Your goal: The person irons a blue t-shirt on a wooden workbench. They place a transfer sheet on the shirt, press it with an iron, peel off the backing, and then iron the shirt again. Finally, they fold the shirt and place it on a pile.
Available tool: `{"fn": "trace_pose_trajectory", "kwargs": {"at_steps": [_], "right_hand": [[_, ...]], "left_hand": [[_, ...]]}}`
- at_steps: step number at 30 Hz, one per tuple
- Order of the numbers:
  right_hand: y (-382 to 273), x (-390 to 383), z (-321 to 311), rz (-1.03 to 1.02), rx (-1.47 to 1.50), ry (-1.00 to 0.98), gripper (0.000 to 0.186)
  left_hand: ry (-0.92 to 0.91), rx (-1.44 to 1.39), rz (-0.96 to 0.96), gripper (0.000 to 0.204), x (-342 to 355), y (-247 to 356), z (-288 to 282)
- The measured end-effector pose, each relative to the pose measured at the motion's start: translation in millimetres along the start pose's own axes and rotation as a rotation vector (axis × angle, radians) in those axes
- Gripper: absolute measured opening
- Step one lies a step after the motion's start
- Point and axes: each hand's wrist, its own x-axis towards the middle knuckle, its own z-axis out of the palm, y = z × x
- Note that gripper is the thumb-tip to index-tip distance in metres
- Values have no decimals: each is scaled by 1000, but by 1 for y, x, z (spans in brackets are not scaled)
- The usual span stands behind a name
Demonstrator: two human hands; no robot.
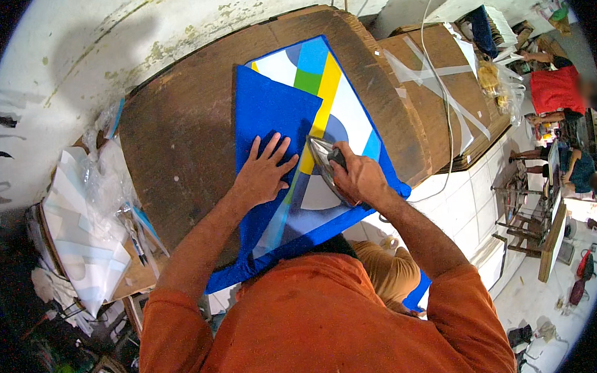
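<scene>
A blue cloth (276, 95) with a multicoloured printed sheet (353, 111) in white, yellow, green and light blue lies over the brown wooden table (175, 125). Part of the blue cloth is folded over the print's left side, and its lower edge hangs toward my body. My left hand (265, 173) rests flat on the folded blue part, fingers spread. With my right hand (358, 176) I grip the handle of a clothes iron (322, 156). The iron sits on the print just right of my left hand, its tip pointing away from me; its soleplate is hidden.
A pale cord (446, 95) loops down on the right. Taped brown boards (436, 82) adjoin the table there. Plastic-wrapped sheets (82, 227) stand at the left, and a stained wall (92, 55) rises behind. Two people, one in red (556, 91), are at the far right.
</scene>
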Motion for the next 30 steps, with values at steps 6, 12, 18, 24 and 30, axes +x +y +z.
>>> {"fn": "trace_pose_trajectory", "kwargs": {"at_steps": [6, 12, 18, 24, 30], "right_hand": [[0, -3, 1, -30, 10, 39, 42], [1, -7, -2, -34, 23, 10, 46], [-6, -12, -12, -26, 124, 19, 44], [-25, -22, 2, 107, 409, 121, 40], [-45, -17, 30, 88, 349, 200, 36]], "left_hand": [[-33, 17, -8, 75, 1, 1, -2], [-44, 27, -12, 74, 1, 2, -2], [-48, 5, -13, 76, 1, 1, -5], [-19, -49, -15, 78, 1, 0, -6], [62, -117, 8, 78, -1, -2, -6]]}}
